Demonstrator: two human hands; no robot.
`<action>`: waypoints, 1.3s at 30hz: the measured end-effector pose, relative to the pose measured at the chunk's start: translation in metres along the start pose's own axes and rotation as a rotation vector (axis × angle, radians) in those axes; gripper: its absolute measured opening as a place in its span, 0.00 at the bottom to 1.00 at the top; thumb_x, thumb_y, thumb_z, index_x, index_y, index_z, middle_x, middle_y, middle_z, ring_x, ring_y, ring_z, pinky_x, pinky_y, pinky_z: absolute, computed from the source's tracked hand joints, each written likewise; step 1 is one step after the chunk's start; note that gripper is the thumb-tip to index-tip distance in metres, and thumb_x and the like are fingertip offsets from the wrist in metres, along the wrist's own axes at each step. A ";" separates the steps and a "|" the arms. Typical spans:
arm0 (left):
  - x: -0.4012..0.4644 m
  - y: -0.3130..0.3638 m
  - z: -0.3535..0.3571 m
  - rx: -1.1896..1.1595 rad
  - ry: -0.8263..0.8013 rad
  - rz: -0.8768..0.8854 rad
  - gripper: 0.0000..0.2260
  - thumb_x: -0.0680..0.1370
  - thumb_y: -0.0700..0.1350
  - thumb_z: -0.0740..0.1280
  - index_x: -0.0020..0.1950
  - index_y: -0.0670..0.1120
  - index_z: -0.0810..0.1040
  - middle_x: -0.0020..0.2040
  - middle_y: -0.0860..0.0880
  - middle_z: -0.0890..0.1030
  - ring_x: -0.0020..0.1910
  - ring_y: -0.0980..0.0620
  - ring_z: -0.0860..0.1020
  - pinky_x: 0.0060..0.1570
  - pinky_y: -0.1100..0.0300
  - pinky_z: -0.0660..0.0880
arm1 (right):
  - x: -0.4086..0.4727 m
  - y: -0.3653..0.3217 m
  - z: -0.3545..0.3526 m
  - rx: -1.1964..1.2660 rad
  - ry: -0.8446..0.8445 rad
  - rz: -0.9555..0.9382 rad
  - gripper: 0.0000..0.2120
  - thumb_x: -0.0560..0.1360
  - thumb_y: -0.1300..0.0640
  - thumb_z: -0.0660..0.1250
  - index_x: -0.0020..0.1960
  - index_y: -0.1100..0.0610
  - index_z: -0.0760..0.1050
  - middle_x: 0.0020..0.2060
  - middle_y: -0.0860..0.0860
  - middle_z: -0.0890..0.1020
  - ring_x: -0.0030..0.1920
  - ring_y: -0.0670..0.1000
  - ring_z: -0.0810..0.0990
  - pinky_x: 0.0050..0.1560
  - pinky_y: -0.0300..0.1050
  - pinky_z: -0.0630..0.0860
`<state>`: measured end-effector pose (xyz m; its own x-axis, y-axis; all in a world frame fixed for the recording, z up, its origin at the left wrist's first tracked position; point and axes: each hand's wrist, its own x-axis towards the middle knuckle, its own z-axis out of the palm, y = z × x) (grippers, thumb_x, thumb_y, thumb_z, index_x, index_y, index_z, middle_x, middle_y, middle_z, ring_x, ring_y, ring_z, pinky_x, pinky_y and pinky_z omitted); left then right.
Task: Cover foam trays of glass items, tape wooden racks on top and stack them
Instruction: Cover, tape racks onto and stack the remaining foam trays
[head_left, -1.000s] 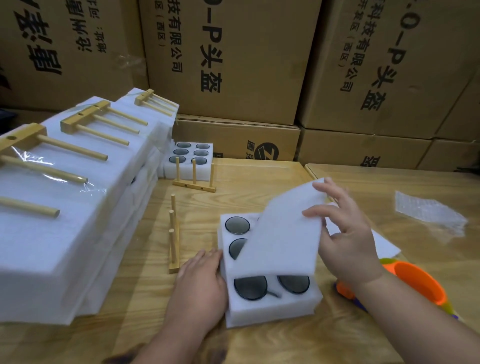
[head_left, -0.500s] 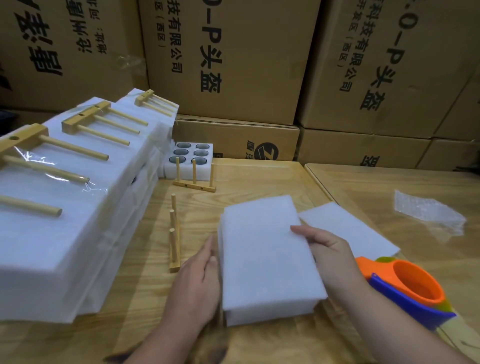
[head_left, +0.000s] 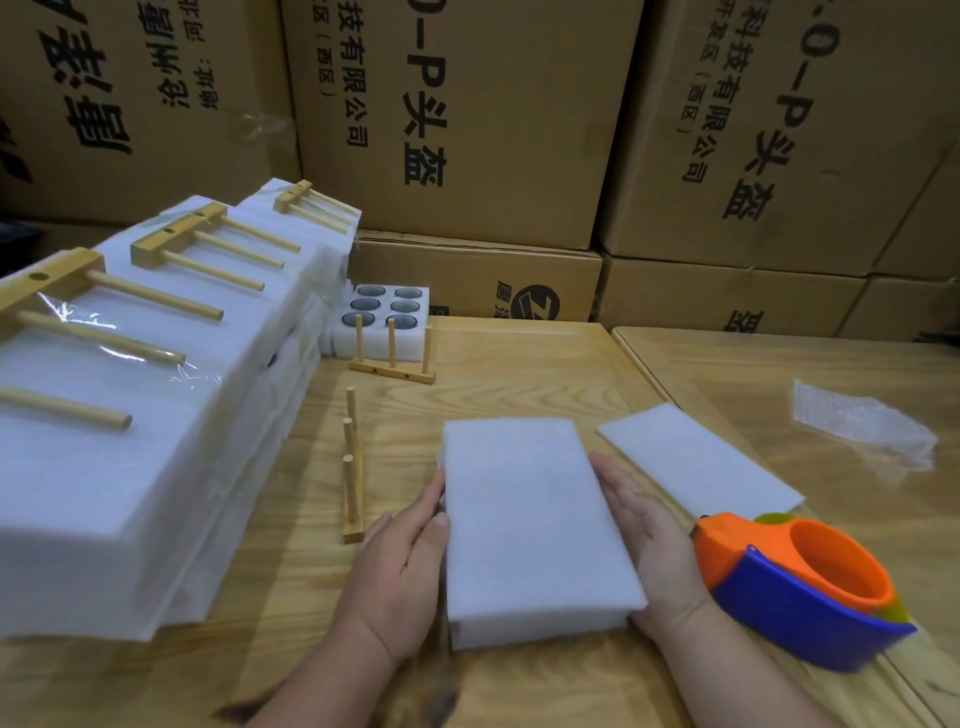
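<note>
A white foam tray (head_left: 530, 525) lies on the wooden table (head_left: 519, 364) in front of me, its top fully covered by a white foam sheet that hides the glass items. My left hand (head_left: 405, 561) presses flat against its left side, my right hand (head_left: 644, 535) against its right side. A wooden rack (head_left: 352, 478) with three pegs lies just left of my left hand. A second rack (head_left: 392, 358) stands further back, in front of an uncovered foam tray (head_left: 384, 317) holding dark glass items. A spare foam sheet (head_left: 696, 462) lies to the right.
A stack of covered foam trays (head_left: 130, 467) with taped wooden racks (head_left: 202, 249) fills the left. An orange and blue tape dispenser (head_left: 800, 587) sits by my right wrist. Crumpled clear plastic (head_left: 862, 426) lies at the right. Cardboard boxes (head_left: 467, 114) wall the back.
My right hand lowered the foam sheet flat onto the tray, hiding the glass items. Both hands then moved to press against the tray's sides.
</note>
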<state>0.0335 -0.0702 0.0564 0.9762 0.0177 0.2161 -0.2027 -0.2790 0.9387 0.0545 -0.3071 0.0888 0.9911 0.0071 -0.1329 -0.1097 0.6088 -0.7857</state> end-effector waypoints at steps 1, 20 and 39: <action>0.000 -0.001 -0.001 -0.076 0.013 -0.009 0.27 0.75 0.62 0.58 0.74 0.60 0.72 0.66 0.64 0.79 0.73 0.55 0.71 0.76 0.45 0.63 | -0.001 0.002 0.000 -0.019 -0.001 -0.008 0.25 0.70 0.53 0.60 0.66 0.56 0.76 0.59 0.53 0.85 0.57 0.52 0.85 0.53 0.50 0.76; 0.001 0.001 -0.003 -0.164 0.036 -0.051 0.24 0.74 0.52 0.59 0.70 0.60 0.77 0.65 0.64 0.80 0.67 0.63 0.75 0.69 0.48 0.72 | 0.002 0.014 -0.011 -0.327 -0.005 -0.177 0.24 0.75 0.76 0.54 0.58 0.56 0.81 0.56 0.52 0.86 0.56 0.49 0.85 0.45 0.39 0.81; -0.004 0.010 0.000 -0.239 0.106 -0.067 0.17 0.72 0.58 0.62 0.58 0.63 0.82 0.58 0.58 0.85 0.59 0.57 0.82 0.59 0.50 0.77 | -0.003 0.012 -0.005 -0.377 0.059 -0.177 0.13 0.72 0.64 0.64 0.50 0.52 0.84 0.51 0.53 0.87 0.47 0.55 0.83 0.47 0.48 0.78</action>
<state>0.0277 -0.0732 0.0647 0.9770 0.1330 0.1665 -0.1626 -0.0397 0.9859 0.0494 -0.3041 0.0764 0.9923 -0.1239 -0.0015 0.0315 0.2637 -0.9641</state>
